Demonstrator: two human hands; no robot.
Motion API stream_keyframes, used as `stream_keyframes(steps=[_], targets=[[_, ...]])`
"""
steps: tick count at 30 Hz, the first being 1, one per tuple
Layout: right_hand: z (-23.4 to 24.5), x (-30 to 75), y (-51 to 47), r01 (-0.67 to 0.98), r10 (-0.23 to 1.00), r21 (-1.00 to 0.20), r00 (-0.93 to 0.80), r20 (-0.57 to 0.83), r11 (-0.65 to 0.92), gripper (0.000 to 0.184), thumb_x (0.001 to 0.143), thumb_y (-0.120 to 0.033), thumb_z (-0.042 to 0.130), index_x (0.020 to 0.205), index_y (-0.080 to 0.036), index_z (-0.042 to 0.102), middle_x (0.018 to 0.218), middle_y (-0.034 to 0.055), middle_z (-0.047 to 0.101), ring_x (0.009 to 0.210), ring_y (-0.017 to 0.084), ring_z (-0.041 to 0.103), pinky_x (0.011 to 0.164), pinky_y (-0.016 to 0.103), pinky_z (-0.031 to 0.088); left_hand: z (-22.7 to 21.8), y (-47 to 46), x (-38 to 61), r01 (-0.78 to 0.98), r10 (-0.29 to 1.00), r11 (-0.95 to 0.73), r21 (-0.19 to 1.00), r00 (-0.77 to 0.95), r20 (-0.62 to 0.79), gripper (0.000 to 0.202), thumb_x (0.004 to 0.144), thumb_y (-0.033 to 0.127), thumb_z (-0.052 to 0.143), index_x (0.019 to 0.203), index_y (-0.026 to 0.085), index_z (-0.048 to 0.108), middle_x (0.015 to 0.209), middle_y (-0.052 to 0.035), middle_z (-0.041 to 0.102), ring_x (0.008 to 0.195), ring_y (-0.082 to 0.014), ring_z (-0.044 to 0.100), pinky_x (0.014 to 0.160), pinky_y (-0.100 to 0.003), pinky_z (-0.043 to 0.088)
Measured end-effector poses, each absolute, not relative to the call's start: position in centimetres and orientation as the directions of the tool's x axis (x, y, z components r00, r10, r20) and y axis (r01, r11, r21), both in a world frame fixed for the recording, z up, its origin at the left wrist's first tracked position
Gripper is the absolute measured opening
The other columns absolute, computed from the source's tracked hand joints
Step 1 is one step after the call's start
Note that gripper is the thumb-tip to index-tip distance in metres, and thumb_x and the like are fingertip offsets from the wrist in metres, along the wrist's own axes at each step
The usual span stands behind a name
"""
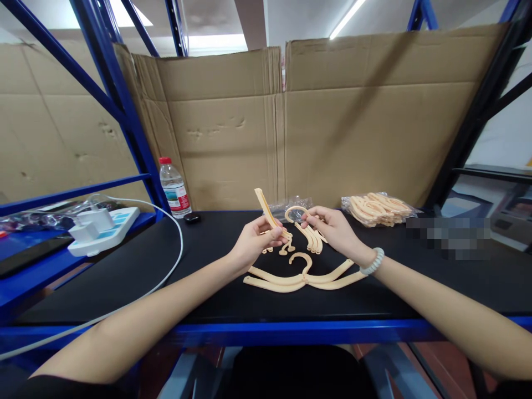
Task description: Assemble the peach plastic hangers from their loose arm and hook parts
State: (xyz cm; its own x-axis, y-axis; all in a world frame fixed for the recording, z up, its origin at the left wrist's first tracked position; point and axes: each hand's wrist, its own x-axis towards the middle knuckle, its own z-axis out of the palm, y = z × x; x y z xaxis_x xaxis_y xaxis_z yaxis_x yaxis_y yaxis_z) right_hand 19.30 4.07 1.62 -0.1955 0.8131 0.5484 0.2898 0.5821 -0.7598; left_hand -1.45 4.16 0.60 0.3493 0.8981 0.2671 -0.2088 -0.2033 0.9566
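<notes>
My left hand (262,239) is closed around a cream plastic hanger arm (266,206), which tilts up and to the left. A cream hanger hook (296,209) is pinched in my right hand (330,226), its curve pointing left. The two pieces are held close together; whether they touch I cannot tell. Below my hands, hangers with a hook (305,266) and spread curved arms (277,281) lie on the black tabletop. Behind the hands lie several loose hanger arms (313,239) and small hook pieces (286,247), partly hidden by my fingers.
A plastic bag of hanger parts (376,209) lies at the back right. At the back left stand a water bottle (177,191) and a small black object (192,218). A white cable (180,244) runs from a power strip (120,227) across the left side. Cardboard (374,122) walls the back.
</notes>
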Motion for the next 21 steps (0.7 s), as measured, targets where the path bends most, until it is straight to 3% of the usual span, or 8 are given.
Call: stream_keyframes(steps=[4,10,16,21], targets=[[1.8,19.2,3.7,0.299,0.807,-0.753,-0.135,0.574,0.586,0.022,0.08,-0.037,0.061,0.083,-0.017,0.068,0.093,0.0069,0.065,0.089,0.017,0.059,0.079,0.031,0.046,0.4,4.3,-1.4,-0.238,0.886,-0.203,0.95,0.368,0.282,0.031,0.069,0.029,0.075,0.088,0.013,0.056,0.085,-0.0069,0.07,0.071,-0.0136,0.068,0.071,-0.024,0.054],[1.5,18.5,3.2,0.018,0.907,-0.921,-0.183,0.379,0.388,0.026,0.072,-0.04,0.069,0.078,-0.015,0.065,0.063,-0.0005,0.057,0.054,0.008,0.049,0.052,0.023,0.043,0.3,4.2,-1.3,-0.219,0.881,-0.226,0.949,0.371,0.295,0.032,0.071,0.029,0.074,0.09,0.013,0.054,0.087,-0.0083,0.071,0.074,-0.0149,0.069,0.075,-0.027,0.055],[1.2,18.1,3.0,-0.201,0.927,-0.953,-0.255,0.274,0.226,0.027,0.063,-0.029,0.078,0.08,-0.014,0.063,0.08,0.0028,0.064,0.076,0.014,0.065,0.075,0.028,0.054,0.3,4.1,-1.2,-0.207,0.873,-0.279,0.938,0.353,0.338,0.03,0.07,0.027,0.075,0.088,0.013,0.054,0.086,-0.0074,0.072,0.075,-0.0162,0.069,0.076,-0.029,0.056],[1.1,18.2,2.9,-0.151,0.915,-0.949,-0.26,0.309,0.277,0.026,0.066,-0.029,0.077,0.082,-0.013,0.065,0.087,0.0043,0.065,0.082,0.015,0.066,0.066,0.022,0.055,0.3,4.0,-1.2,-0.202,0.874,-0.33,0.922,0.305,0.379,0.028,0.07,0.027,0.074,0.087,0.013,0.055,0.084,-0.006,0.071,0.074,-0.0162,0.069,0.075,-0.03,0.056]])
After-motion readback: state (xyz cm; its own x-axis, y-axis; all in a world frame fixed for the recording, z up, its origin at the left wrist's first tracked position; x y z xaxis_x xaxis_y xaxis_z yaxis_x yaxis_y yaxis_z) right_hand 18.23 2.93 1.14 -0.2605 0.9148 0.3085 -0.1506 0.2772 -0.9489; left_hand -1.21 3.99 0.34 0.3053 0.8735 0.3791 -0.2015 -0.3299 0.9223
